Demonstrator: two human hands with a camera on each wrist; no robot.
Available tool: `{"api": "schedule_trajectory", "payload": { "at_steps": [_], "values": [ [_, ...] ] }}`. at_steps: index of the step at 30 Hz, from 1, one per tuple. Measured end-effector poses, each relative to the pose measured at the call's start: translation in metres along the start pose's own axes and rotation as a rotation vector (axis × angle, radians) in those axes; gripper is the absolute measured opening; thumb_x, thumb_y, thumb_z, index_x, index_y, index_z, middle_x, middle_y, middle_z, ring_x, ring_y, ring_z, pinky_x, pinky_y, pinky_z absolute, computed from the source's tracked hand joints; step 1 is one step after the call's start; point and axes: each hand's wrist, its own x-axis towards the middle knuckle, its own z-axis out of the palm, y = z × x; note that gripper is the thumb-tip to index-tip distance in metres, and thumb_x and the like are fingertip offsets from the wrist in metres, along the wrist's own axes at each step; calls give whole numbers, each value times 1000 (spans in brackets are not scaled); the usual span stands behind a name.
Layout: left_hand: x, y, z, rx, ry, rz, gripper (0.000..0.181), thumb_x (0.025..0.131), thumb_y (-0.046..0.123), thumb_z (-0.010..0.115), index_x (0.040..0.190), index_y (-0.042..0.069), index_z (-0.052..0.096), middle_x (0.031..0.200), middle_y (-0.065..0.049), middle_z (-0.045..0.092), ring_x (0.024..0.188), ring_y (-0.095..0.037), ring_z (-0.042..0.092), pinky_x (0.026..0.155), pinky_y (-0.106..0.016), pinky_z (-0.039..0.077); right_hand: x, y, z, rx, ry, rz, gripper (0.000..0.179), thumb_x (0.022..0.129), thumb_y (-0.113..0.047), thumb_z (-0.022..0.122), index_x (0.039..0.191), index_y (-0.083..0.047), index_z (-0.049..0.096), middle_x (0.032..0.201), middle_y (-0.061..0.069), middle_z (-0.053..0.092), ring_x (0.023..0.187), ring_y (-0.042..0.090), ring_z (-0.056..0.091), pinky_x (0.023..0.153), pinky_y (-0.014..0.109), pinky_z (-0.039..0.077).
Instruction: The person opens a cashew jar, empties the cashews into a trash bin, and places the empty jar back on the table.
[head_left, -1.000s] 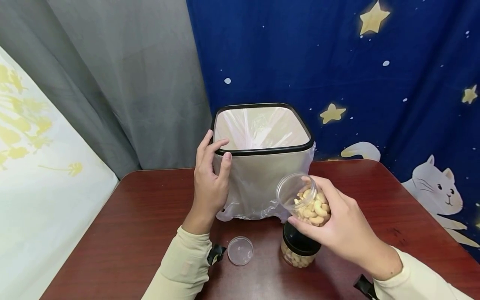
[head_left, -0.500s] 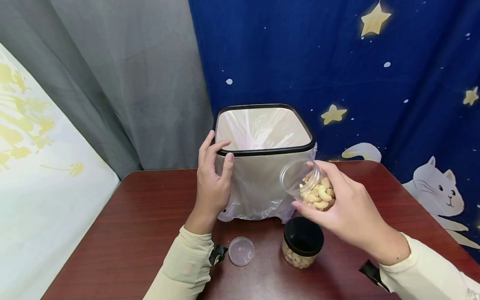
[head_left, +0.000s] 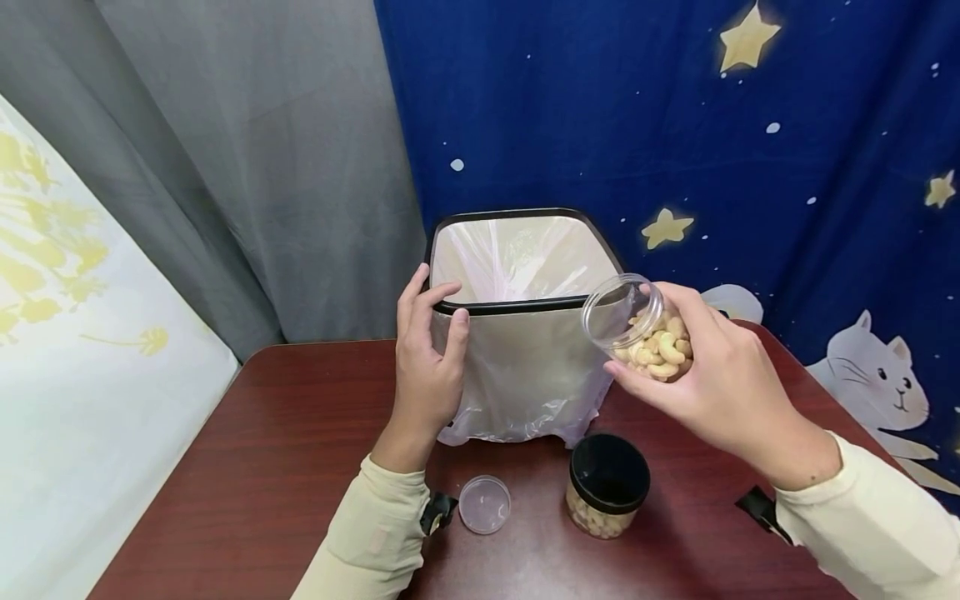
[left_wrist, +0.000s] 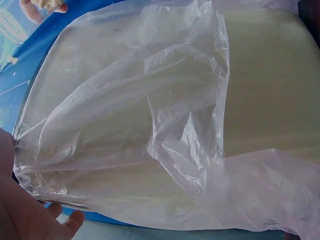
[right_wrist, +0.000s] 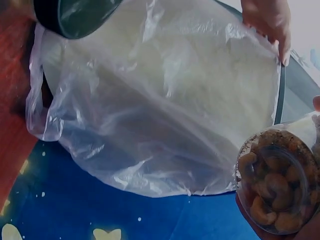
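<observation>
In the head view my right hand [head_left: 720,375] grips a clear plastic jar [head_left: 622,310], its thumb below and fingers over the top. The uncapped jar tilts left, its mouth level with the front right corner of the trash bin [head_left: 517,358]. Cashews [head_left: 663,350] lie inside it, also visible through the jar bottom [right_wrist: 277,185] in the right wrist view. My left hand [head_left: 431,367] touches the bin's front left corner, fingers extended along the black rim [head_left: 525,307] and thumb on the front. A thin translucent bag [left_wrist: 125,105] lines the bin and hangs down outside.
A second jar [head_left: 609,492] with a black lid and nuts inside stands on the table [head_left: 315,433] before the bin. Left of it lies a clear round lid [head_left: 484,505]. Behind the table hang a grey curtain [head_left: 262,167] and a blue starry one [head_left: 570,108].
My right hand has raised the jar of cashews and moved it rightward, from above the black-lidded jar up to the bin's rim height. The left hand stays at the bin's corner.
</observation>
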Motion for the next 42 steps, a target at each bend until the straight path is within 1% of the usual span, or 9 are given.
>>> {"api": "schedule_trajectory", "payload": {
  "at_steps": [2,6,8,12,15,22,30,34,42],
  "values": [
    [0,0,0,0,-2,-3,33,99,22,58,131,13,60,159,-11,34,150,-19,29,120,-50,27,2,2,-1,-7,10,5,83,62,-35,90,132,-8,56,103,12,70,79,30,68,62,47,51],
    [0,-1,0,-4,-9,-9,33,99,21,58,131,13,60,159,-11,34,150,-19,29,120,-50,27,9,6,-5,-7,36,12,84,60,-34,91,132,-6,57,101,17,70,82,34,65,66,50,49],
    [0,-1,1,-10,-18,-11,33,99,21,58,131,13,60,159,-11,34,150,-19,29,120,-50,27,13,6,-8,-6,42,9,84,60,-34,91,133,-7,57,104,16,70,84,35,64,68,50,48],
    [-1,-2,1,-13,-33,-18,33,100,21,58,131,13,60,159,-11,33,151,-19,28,120,-50,27,22,6,-11,-7,37,-18,82,62,-35,90,133,-10,57,111,11,69,87,30,65,70,46,47],
    [-1,-3,-1,-3,-35,-23,33,99,22,58,131,14,60,159,-10,33,150,-19,29,120,-51,27,29,6,-12,-16,30,-35,80,63,-37,89,133,-11,58,112,9,69,87,28,65,69,47,49],
    [-2,-1,-3,19,-48,-35,34,100,25,57,132,14,59,159,-10,33,150,-19,29,120,-51,27,44,9,-13,-39,18,-32,78,66,-37,89,132,-10,57,112,11,69,87,27,64,71,49,50],
    [-4,1,-4,15,-47,-51,33,99,24,58,131,13,60,159,-8,33,150,-19,29,120,-51,27,57,15,-8,-38,-18,9,71,70,-36,88,130,-11,57,107,9,68,86,25,62,72,47,46],
    [-3,1,-3,18,-44,-44,33,100,25,57,130,14,60,160,-8,33,150,-19,29,119,-51,28,66,17,-8,-49,-36,25,70,71,-36,87,130,-11,57,106,10,67,86,27,61,71,48,46],
    [0,0,-3,18,-34,-32,33,100,25,56,131,14,60,160,-9,33,150,-18,29,119,-51,29,83,18,-9,-69,-126,59,73,77,-39,84,136,-11,52,112,12,64,91,28,60,74,50,48]
  ]
}}
